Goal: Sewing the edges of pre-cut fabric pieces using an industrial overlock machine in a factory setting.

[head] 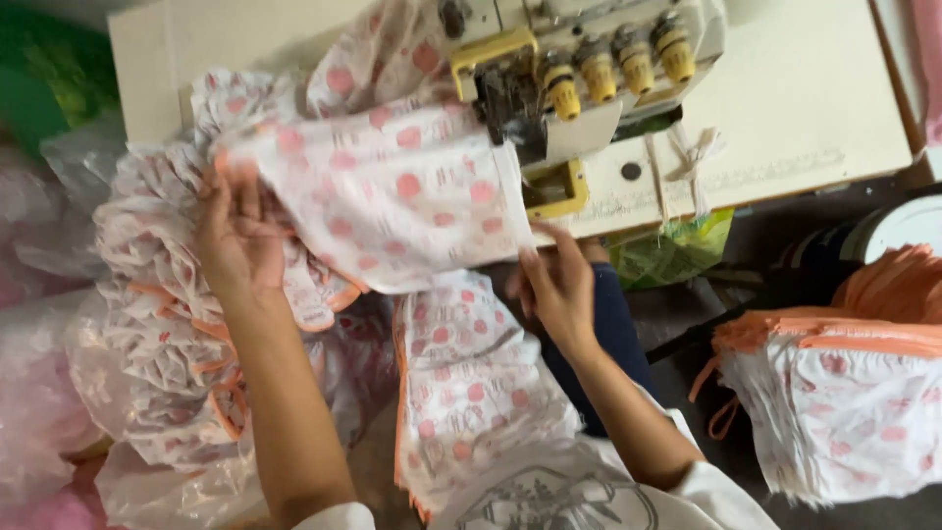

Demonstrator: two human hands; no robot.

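A white fabric piece with pink dots (392, 196) is spread in front of the sewing machine (579, 69), its right edge lying under the machine's presser area. My left hand (235, 236) grips the fabric's left edge, fingers curled over it. My right hand (554, 285) pinches the fabric's lower right corner, just below the machine's yellow guard (557, 191). More of the same dotted fabric with orange trim (471, 393) hangs down over my lap.
A heap of sewn dotted pieces (167, 324) piles up at the left beside clear plastic bags (39, 393). A stack of finished pieces with orange edging (844, 393) sits at the right. The pale table (814, 98) extends right of the machine.
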